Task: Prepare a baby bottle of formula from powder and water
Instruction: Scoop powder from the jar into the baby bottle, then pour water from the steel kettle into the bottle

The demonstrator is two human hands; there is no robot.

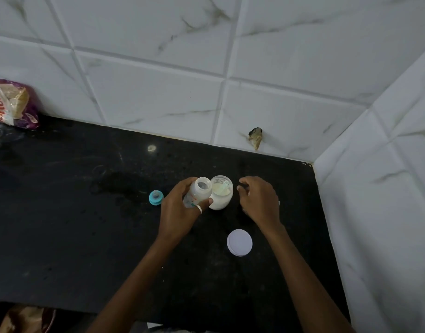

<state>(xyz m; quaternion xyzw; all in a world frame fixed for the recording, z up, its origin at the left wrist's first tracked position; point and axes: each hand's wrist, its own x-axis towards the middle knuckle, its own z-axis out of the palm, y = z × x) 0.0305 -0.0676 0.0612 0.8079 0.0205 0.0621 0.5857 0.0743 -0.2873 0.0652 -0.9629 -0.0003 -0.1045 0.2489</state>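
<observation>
The left hand (180, 210) grips the open bottle (200, 189), tilted just left of the powder jar (221, 198) on the black tabletop (86, 224). The right hand (259, 200) hovers right of the jar, fingers loosely curled, holding nothing. A white lid (239, 242) lies nearer the person than the jar, and a blue teat (156, 197) lies farther left.

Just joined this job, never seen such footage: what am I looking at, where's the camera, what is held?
No machine here: a person's two bare hands, filmed by one camera on the person's head, looking down. The left hand grips a clear plastic baby bottle, uncapped, beside an open round jar of white powder with a scoop inside. The right hand hovers by the jar, apparently empty. On the black stone counter lie a blue teat ring and a round white lid.
</observation>
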